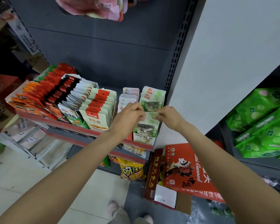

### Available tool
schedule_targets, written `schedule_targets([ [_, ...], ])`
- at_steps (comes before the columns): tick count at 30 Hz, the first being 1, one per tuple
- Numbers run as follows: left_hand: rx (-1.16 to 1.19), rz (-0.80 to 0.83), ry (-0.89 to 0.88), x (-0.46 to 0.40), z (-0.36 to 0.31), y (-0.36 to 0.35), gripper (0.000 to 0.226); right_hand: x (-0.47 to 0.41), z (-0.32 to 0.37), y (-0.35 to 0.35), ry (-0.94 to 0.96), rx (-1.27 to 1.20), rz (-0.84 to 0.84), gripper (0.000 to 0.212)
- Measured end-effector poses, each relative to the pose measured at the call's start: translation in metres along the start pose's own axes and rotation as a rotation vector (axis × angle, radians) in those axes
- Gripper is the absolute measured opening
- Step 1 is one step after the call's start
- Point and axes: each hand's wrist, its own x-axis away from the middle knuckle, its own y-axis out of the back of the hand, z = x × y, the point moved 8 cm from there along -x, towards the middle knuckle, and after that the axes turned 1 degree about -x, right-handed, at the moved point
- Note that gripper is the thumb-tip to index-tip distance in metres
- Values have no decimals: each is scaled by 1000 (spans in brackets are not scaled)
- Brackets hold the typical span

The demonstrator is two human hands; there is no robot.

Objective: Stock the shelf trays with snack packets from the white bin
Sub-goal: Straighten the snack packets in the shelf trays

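Two bare hands hold a green-and-white snack packet over a shelf tray.

The left hand (128,118) and right hand (167,118) pinch the packet (149,115) top with curled fingers above the rightmost tray (144,140) of matching packets.

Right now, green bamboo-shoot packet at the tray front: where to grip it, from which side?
Grip the top edge of the green bamboo-shoot packet, coming from above. It stands upright in its display tray, packed among others, so only the top seam is free. The left hand and right hand already pinch its upper corners.
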Motion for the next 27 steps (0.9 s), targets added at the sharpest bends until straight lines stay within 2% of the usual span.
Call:
schedule_targets([
  [1, 6, 2, 10, -1, 0, 1, 18, -2, -4, 2, -24, -113, 24, 34],
  [3, 15, -12, 45, -4, 3, 2, 17, -7, -11, 14, -66, -217, -58, 31],
  [6, 148, -11, 229, -20, 18, -6, 17, -6, -17, 34, -138, -130, -362, 13],
  [9, 196, 3, 319, -42, 20, -20, 43, 9, -21, 40, -172, -193, -594, 22],
  [11, 229, 15, 371, -52, 22, -29, 62, 14, -23, 34, -198, -249, -562, 40],
  [15, 357, 138, 384, -62, 23, -52, 91, 13, -6, 8, -80, -496, -241, 61],
  [17, 461, 167, 435, -63, 27, -54, 97, 7, -6, -9, -90, -547, -120, 79],
  [19, 572, 188, 483, -62, 28, -53, 96, -3, -14, -22, -141, -587, -87, 100],
  [21, 634, 184, 500, -61, 28, -51, 95, -12, -15, -24, -132, -558, -141, 113],
  [24, 494, 163, 379, -60, 24, -46, 97, -32, -41, -36, -69, -481, -200, 109],
  [27, 123, 185, 155, -65, 10, -43, 97, -27, -35, -24, -94, -467, -261, 110],
])
